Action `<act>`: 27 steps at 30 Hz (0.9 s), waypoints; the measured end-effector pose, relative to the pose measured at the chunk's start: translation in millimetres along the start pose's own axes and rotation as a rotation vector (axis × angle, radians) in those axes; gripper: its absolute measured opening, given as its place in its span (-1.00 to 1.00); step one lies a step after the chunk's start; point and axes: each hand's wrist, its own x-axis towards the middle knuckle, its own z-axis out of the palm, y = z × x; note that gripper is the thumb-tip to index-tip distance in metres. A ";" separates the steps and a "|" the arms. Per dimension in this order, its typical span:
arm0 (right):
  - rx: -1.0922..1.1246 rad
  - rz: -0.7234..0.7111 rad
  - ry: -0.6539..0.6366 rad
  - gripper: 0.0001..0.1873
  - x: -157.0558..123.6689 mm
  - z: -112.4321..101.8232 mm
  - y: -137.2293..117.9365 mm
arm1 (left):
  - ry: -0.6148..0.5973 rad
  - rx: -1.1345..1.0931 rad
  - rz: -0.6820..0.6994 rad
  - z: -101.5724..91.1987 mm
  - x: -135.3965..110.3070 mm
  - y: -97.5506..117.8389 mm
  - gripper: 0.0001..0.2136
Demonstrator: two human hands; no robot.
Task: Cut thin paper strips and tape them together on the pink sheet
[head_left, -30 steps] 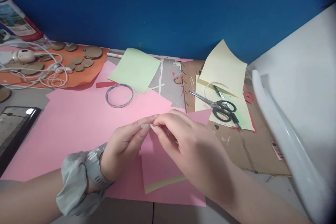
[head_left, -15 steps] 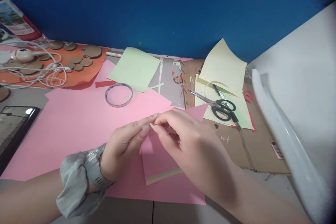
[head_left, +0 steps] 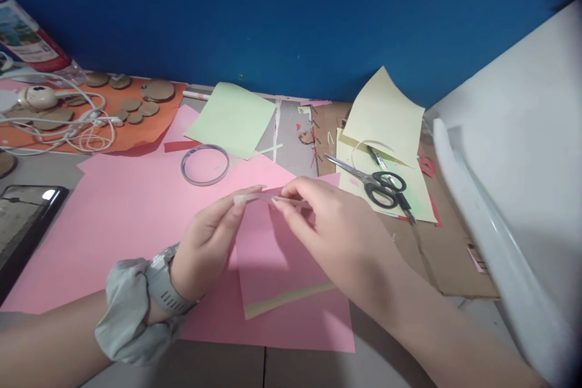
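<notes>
Above the pink paper, a thin pale strip (head_left: 257, 197) stretches between my two hands; whether it is tape or paper I cannot tell. My left hand (head_left: 208, 227) pinches its left end between thumb and fingers. Along its right part, the fingers of my right hand (head_left: 334, 224) are closed on it. Below them lies a smaller pink paper piece (head_left: 277, 254), with a yellowish strip (head_left: 291, 299) along its lower edge. It rests on a large pink sheet (head_left: 127, 212). A nearly used-up tape roll (head_left: 205, 183) lies on the large sheet, beyond my left hand.
Black-handled scissors (head_left: 384, 189) and a cutter knife (head_left: 404, 206) lie on pale yellow paper (head_left: 386, 118) at right. Green paper (head_left: 234, 118) is at the back. Cardboard discs (head_left: 157, 90), tangled earphones (head_left: 86, 118), a bottle (head_left: 34, 36) and a phone (head_left: 27, 224) stand or lie left.
My hands have moved apart, with the pale strip now visible between them. The smaller pink piece has shifted slightly left.
</notes>
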 end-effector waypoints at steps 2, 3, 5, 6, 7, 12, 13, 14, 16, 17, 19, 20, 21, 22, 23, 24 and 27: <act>0.013 0.055 -0.024 -0.83 3.7 -6.2 3.2 | 0.027 -0.029 -0.054 -0.7 2.7 -1.6 -0.68; 0.017 0.073 -0.031 -0.82 5.1 -10.0 5.5 | 0.039 -0.051 -0.078 -0.8 4.2 -2.7 -0.67; 0.013 0.106 -0.043 -0.81 6.5 -18.7 11.9 | 0.061 -0.097 -0.104 -0.6 7.2 -5.3 -0.65; 0.009 0.128 -0.050 -0.79 6.4 -23.3 16.3 | 0.065 -0.118 -0.108 -0.5 8.4 -6.5 -0.65; 0.004 0.158 -0.056 -0.77 5.7 -27.9 21.5 | 0.067 -0.134 -0.109 -0.3 9.4 -7.5 -0.65; 0.044 0.333 -0.133 -0.65 -3.3 -43.8 52.2 | 0.044 -0.178 -0.138 -0.4 10.3 -9.4 -0.63; 0.066 0.363 -0.135 -0.64 -5.4 -44.9 57.1 | 0.045 -0.175 -0.140 -0.5 10.2 -9.5 -0.63; 0.096 0.382 -0.134 -0.65 -7.4 -45.2 61.0 | 0.048 -0.172 -0.139 -0.7 10.2 -9.5 -0.62; 0.179 0.393 -0.128 -0.68 -10.5 -43.9 65.7 | 0.051 -0.170 -0.146 -1.8 10.6 -9.4 -0.63; 0.236 0.390 -0.128 -0.70 -11.5 -42.2 66.8 | 0.046 -0.174 -0.156 -2.7 10.6 -9.1 -0.63; 0.368 0.386 -0.135 -0.71 -12.9 -36.7 67.3 | 0.036 -0.187 -0.189 -5.6 8.8 -8.3 -0.63; 0.434 0.387 -0.134 -0.71 -13.4 -33.0 67.2 | 0.031 -0.185 -0.208 -7.5 6.3 -7.8 -0.63; 0.494 0.390 -0.137 -0.70 -13.8 -28.6 66.9 | 0.028 -0.175 -0.226 -9.7 2.7 -7.3 -0.63; 0.544 0.391 -0.137 -0.70 -14.3 -23.8 66.4 | 0.014 -0.150 -0.252 -12.2 -2.3 -6.8 -0.63; 0.583 0.382 -0.146 -0.70 -14.8 -18.7 65.9 | 0.010 -0.113 -0.265 -15.2 -8.5 -6.6 -0.63; 0.605 0.366 -0.171 -0.71 -15.5 -13.6 65.2 | 0.000 -0.073 -0.284 -18.4 -15.5 -6.4 -0.62; 0.546 0.314 -0.222 -0.71 -17.8 -0.4 62.6 | 0.034 0.013 -0.247 -30.5 -37.9 -7.0 -0.55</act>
